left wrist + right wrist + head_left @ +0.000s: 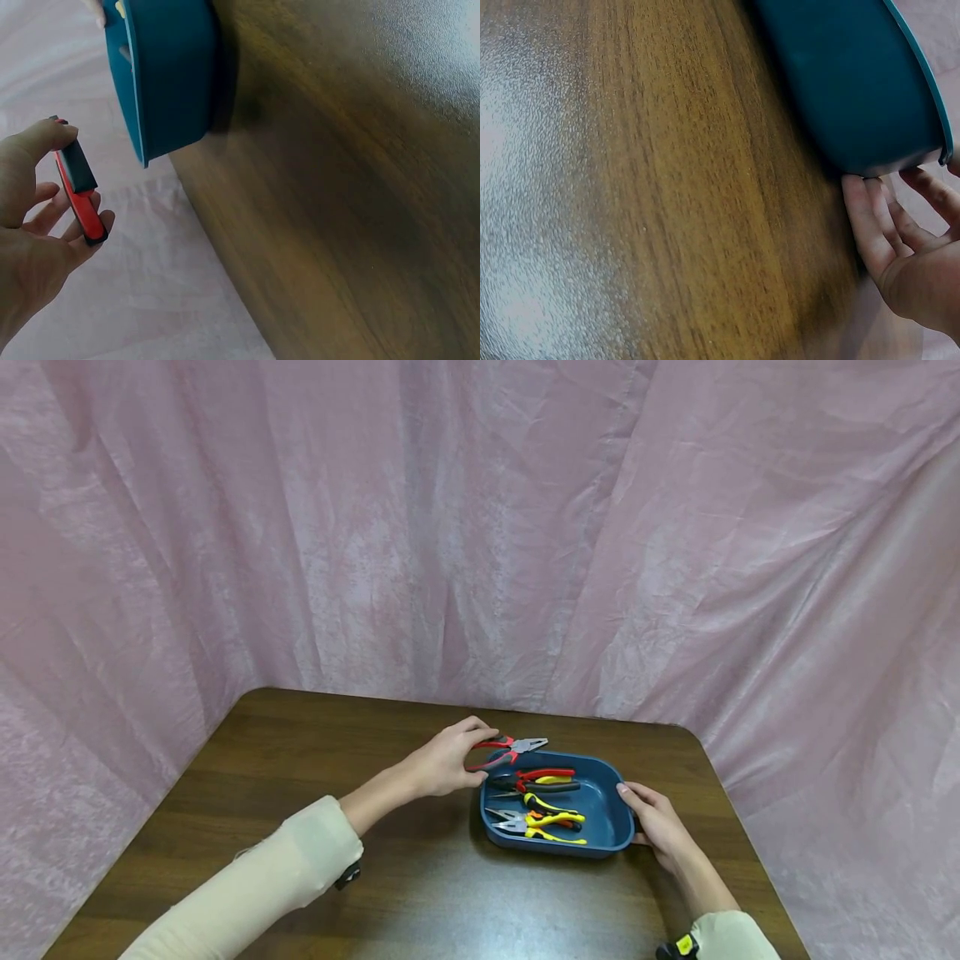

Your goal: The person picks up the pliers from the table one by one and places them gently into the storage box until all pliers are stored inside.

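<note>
In the head view my left hand (447,760) holds combination pliers (529,745) by their red-and-black handles, over the far left rim of a blue plastic box (609,808). Their grey jaws point right, and the handles stand apart. The left wrist view shows the thumb on one handle (78,166) and fingers on the other. At the box's right end my right hand (660,823) grips the wall, thumb at the rim and fingers against the outside. Inside lie pliers with red-and-black handles (546,773) and several with yellow-and-black handles (558,818), partly overlapping.
The box stands on a brown wooden table (405,881), toward its right side. Behind and beside the table hangs a pink curtain (480,543), close to the far edge. Light reflects off the tabletop in front of the box.
</note>
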### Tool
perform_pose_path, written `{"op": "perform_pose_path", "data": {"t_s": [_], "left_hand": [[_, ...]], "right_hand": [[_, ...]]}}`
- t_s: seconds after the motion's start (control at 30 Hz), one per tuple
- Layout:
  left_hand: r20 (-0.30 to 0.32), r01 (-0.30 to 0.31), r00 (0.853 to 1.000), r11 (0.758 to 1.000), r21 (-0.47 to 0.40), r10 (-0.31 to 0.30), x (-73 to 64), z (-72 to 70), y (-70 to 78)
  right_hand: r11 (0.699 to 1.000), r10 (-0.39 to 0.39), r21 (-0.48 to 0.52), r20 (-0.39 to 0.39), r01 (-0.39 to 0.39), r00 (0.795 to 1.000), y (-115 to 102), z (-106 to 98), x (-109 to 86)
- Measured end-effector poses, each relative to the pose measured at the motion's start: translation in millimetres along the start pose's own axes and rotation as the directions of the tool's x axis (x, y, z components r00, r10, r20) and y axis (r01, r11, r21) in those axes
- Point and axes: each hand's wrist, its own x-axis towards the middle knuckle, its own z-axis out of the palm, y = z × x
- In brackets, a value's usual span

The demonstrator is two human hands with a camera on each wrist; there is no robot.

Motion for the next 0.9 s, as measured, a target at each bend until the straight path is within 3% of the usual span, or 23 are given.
{"op": "perform_pose_path", "data": {"t_s": [0.37,0.9], "left_hand": [[0.089,-0.018,0.996,1.000,0.024,0.016,6.4,22.1,12.0],[0.144,-0.056,0.988,0.998,0.034,0.051,22.6,52.0,26.4]], "right_hand": [[1.000,0.007,0.009,-0.009,-0.007,1.000,-0.2,-0.8,0.0],[1.000,0.002,0.026,-0.012,-0.002,1.000,-0.1,-0.6,0.6]]}}
